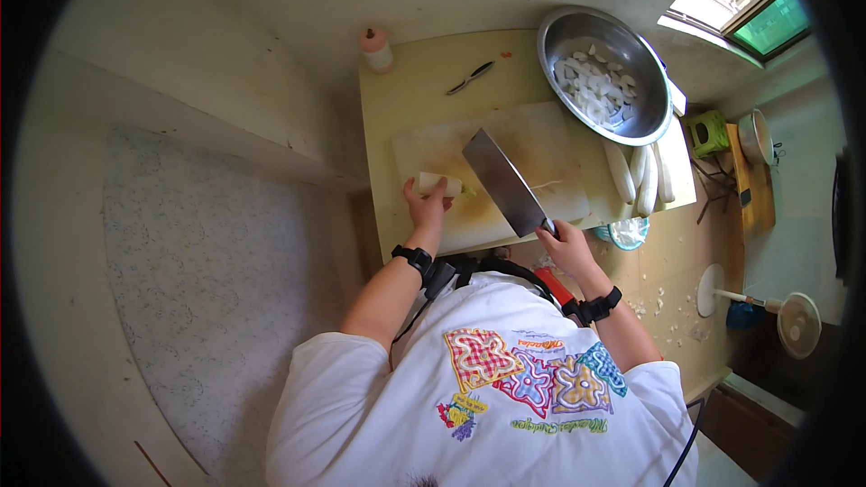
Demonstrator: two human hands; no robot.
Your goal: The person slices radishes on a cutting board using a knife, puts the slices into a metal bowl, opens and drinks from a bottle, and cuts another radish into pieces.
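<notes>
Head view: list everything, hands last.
Table: 1, pale yellow, centre
Board: 1, stained white, on table
Cleaver: 1, grey, over board
Vegetable piece: 1, white, board's left
Bowl: 1, silver, table's far right
Slices: many, white, in bowl
Vegetables: at least 3, white, near bowl
Tool: 1, black and silver, beyond board
Bottle: 1, pink and white, far left corner
Tub: 1, blue and white, beside table
Stool: 1, green, right
Bench: 1, brown, right
Pot: 1, silver, at bench
Fan: 1, white, lower right
Window: 1, partly green, upper right
Shirt: 1, white, worn
Wristbands: 2, black, wrists
Left hand: 1, bare, on vegetable piece
Right hand: 1, bare, on cleaver
</notes>
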